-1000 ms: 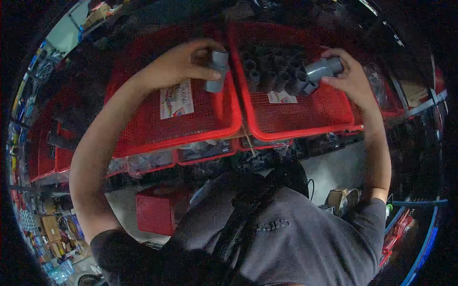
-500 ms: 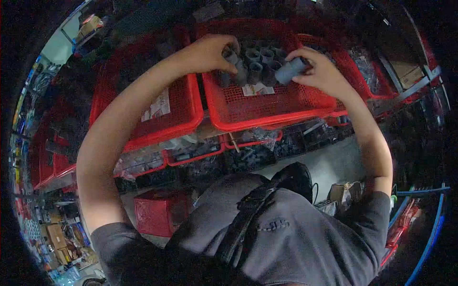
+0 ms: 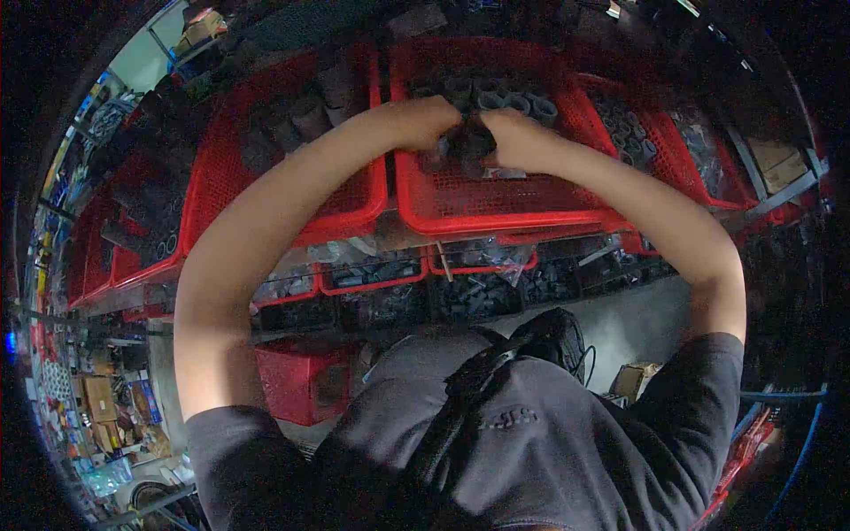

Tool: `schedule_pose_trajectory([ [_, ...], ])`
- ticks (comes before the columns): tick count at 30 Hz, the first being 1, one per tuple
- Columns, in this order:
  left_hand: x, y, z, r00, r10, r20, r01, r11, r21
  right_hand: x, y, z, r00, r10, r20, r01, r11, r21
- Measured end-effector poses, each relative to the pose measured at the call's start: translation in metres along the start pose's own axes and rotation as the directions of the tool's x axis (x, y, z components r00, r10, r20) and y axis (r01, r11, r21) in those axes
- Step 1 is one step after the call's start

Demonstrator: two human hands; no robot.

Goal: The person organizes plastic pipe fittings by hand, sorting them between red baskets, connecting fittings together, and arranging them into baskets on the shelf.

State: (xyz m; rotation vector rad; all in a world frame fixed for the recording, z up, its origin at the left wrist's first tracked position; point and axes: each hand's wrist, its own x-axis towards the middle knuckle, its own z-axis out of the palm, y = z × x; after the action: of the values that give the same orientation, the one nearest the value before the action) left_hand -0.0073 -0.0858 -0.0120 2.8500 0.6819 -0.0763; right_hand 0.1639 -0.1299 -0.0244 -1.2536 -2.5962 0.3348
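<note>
Both hands reach into a red plastic mesh basket (image 3: 513, 215) that holds several grey tube-shaped pipe fittings (image 3: 542, 108), mostly standing on end. My left hand (image 3: 432, 124) is closed over the fittings left of the basket's middle. Close beside it, my right hand (image 3: 515, 143) is closed too, with its thumb side toward the left hand. Between the hands is a dark gap where fittings show only dimly. Whatever the fingers grip is hidden behind the hands and in shadow. A pale paper label shows partly under the right hand.
At the left stands another red basket (image 3: 354, 211) with larger grey tubes (image 3: 310, 119). Small ring-like fittings (image 3: 629, 133) fill a basket on the right. Bins of dark parts (image 3: 478, 292) sit on the level below. A red box (image 3: 292, 385) is near the floor.
My right hand has moved left, close to my left hand; the grey pipe fitting it held is no longer visible in it. My left hand has shifted slightly right and down.
</note>
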Motion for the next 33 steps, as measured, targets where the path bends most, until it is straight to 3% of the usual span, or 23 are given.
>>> schedule_pose_trajectory([
  [4,0.0,-0.007,0.005,0.993,0.094,-0.074,-0.098,0.994,-0.045,0.004,0.007,0.011,0.998,-0.03,0.048,0.028,0.999,0.041],
  [6,0.012,-0.021,0.017,0.997,0.083,0.008,-0.083,0.995,0.047,0.003,0.007,0.015,0.989,-0.134,-0.069,0.139,0.987,0.085],
  [10,0.01,-0.018,0.02,0.996,0.09,-0.024,-0.089,0.996,0.018,-0.001,0.0,0.013,0.995,-0.059,-0.076,0.068,0.989,0.132],
  [13,0.012,-0.021,0.024,0.996,0.062,-0.062,-0.063,0.998,-0.008,0.004,0.019,0.024,0.99,-0.089,-0.108,0.098,0.992,0.079],
  [15,0.012,-0.02,0.021,0.994,0.078,-0.075,-0.081,0.996,-0.028,0.01,0.037,0.035,0.999,-0.04,-0.03,0.037,0.994,-0.099],
  [19,0.01,-0.023,0.023,0.985,0.111,-0.136,-0.111,0.994,0.008,0.013,0.043,0.042,0.996,-0.014,-0.083,0.004,0.993,-0.115],
  [22,0.006,-0.016,0.02,0.984,0.063,-0.168,-0.047,0.994,0.095,0.016,0.043,0.045,0.999,0.039,-0.038,-0.04,0.999,-0.028],
  [24,-0.001,0.004,0.008,0.983,-0.102,-0.153,0.14,0.955,0.262,0.013,0.021,0.034,0.995,0.073,-0.064,-0.072,0.997,0.015],
  [31,-0.005,0.014,0.0,0.976,-0.162,-0.145,0.199,0.936,0.292,0.007,0.015,0.015,0.98,0.025,-0.197,-0.033,0.999,-0.037],
  [33,-0.019,0.02,-0.018,0.958,-0.17,-0.233,0.227,0.943,0.244,-0.007,-0.004,-0.02,0.951,-0.045,-0.305,0.002,0.99,-0.14],
])
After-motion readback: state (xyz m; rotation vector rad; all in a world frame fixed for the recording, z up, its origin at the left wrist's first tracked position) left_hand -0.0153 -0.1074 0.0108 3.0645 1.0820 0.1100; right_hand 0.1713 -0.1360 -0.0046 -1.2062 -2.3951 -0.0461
